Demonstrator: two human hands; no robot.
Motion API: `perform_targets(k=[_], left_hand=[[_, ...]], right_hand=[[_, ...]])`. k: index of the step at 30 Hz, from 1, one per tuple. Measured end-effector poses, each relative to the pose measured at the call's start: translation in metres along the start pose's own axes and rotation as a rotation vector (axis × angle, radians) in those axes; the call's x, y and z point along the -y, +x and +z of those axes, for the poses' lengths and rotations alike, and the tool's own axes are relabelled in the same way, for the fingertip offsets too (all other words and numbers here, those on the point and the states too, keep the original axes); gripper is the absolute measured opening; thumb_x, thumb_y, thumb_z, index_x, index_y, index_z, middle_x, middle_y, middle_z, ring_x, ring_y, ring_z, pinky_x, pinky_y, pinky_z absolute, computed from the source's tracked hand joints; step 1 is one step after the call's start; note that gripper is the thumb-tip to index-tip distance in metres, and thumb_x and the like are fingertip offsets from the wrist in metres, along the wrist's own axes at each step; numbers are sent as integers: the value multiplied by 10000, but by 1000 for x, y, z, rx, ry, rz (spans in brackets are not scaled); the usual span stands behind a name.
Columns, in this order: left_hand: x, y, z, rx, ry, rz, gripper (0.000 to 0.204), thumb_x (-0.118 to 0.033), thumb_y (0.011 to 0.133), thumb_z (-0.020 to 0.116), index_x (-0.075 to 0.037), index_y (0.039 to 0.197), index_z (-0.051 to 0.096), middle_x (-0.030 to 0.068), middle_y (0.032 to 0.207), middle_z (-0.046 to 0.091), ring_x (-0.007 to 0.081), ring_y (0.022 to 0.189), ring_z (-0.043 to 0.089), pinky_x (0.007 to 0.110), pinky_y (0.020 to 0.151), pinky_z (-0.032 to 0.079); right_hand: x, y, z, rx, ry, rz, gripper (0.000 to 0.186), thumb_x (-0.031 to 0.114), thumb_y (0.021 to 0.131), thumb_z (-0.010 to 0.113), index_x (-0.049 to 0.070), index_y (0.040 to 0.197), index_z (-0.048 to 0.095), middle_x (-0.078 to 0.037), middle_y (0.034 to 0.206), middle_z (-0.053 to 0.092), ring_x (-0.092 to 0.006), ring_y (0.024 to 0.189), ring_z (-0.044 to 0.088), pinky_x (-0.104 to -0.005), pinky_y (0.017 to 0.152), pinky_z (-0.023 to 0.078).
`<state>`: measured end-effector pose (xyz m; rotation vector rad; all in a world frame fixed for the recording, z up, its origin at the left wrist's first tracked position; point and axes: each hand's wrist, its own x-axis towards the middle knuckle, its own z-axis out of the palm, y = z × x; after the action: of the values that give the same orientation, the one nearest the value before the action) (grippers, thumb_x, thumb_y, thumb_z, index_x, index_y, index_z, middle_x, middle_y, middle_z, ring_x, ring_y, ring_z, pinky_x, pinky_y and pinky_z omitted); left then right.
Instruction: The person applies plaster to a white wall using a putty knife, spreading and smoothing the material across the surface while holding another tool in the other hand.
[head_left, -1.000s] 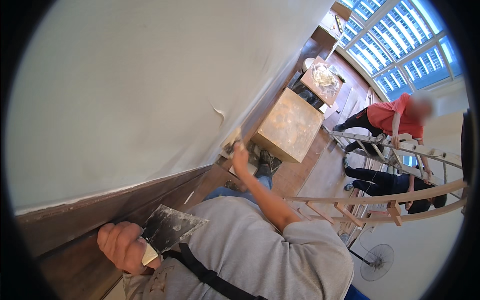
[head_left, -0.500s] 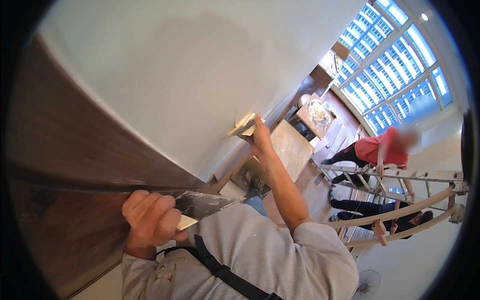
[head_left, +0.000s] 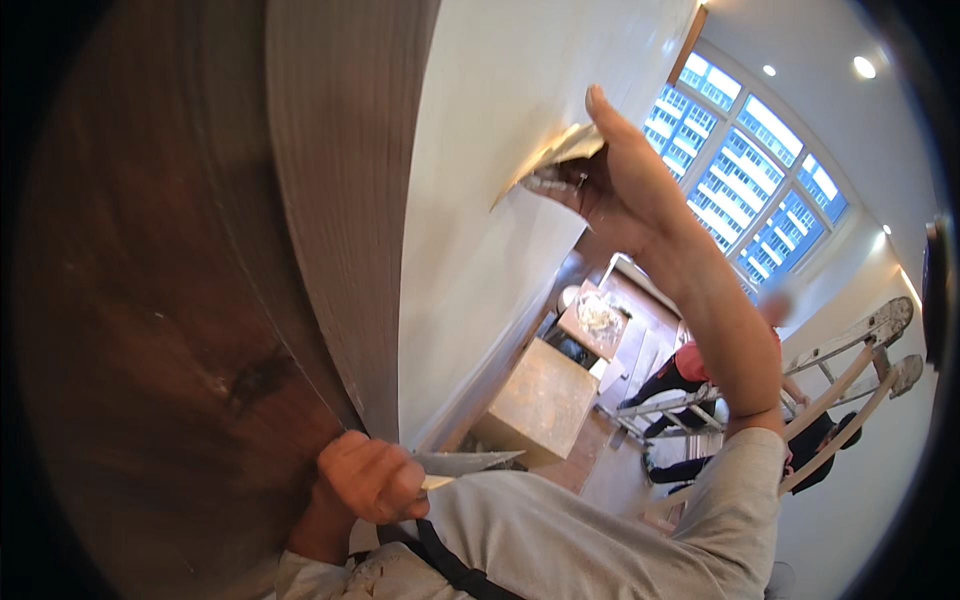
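My right hand (head_left: 632,185) is raised and closed around a putty knife (head_left: 562,152), its wide pale blade laid against the white wall (head_left: 490,90). The thumb points up along the tool and the fingers curl beneath it. Low down, close to my body, my left hand (head_left: 370,478) makes a fist around the handle of a second putty knife (head_left: 468,462). Its grey blade lies nearly flat and points right, just above my shirt. Next to that fist runs a dark brown wood-grain door frame (head_left: 335,150).
A worn box-like stand (head_left: 540,400) is on the floor below the wall, with a smaller board (head_left: 598,318) bearing whitish material beyond it. At right, a stepladder (head_left: 835,350) stands beside a person in red (head_left: 688,365) and a person in dark clothes (head_left: 815,450). Tall windows (head_left: 745,170) are behind.
My right hand has swept its putty knife up the wall. The left one stays low with its knife, the blade now seen more edge-on. The view has turned, showing more of the wood-grain frame.
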<state>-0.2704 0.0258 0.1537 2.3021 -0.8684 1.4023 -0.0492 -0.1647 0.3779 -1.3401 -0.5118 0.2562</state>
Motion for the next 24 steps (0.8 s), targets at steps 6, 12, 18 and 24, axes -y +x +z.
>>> perform_targets(k=[6, 12, 18, 24], left_hand=[[-1, -1, -5, -35, 19, 17, 361, -422, 1003, 512, -118, 807, 519, 6, 656, 563, 144, 527, 563, 299, 485, 376], [-3, 2, 2, -43, 14, 20, 349, -415, 1000, 519, -111, 829, 525, 10, 653, 568, 150, 529, 570, 300, 484, 381], [-6, 4, -2, -39, 52, -35, 442, -496, 1038, 464, -103, 845, 519, 23, 657, 566, 157, 514, 556, 305, 475, 367], [-3, 7, 5, -13, 11, -59, 455, -499, 1061, 422, -97, 864, 498, 43, 673, 572, 180, 513, 550, 318, 484, 372]], right_hand=[[120, 2, 49, 0, -115, -164, 477, 326, 1070, 491, -49, 1362, 513, -195, 1099, 655, -272, 950, 660, -408, 847, 580], [196, -23, 81, -51, -393, -480, 573, 355, 1089, 426, -206, 1204, 460, -232, 973, 604, -266, 809, 621, -395, 788, 594], [203, -52, 29, 109, -955, -835, 406, 244, 1073, 478, -135, 1194, 561, -242, 1117, 647, -301, 1005, 676, -399, 883, 585], [142, 36, -33, -116, -1365, -1512, 284, 126, 1044, 522, -7, 1261, 649, -147, 1251, 651, -310, 1127, 613, -434, 983, 523]])
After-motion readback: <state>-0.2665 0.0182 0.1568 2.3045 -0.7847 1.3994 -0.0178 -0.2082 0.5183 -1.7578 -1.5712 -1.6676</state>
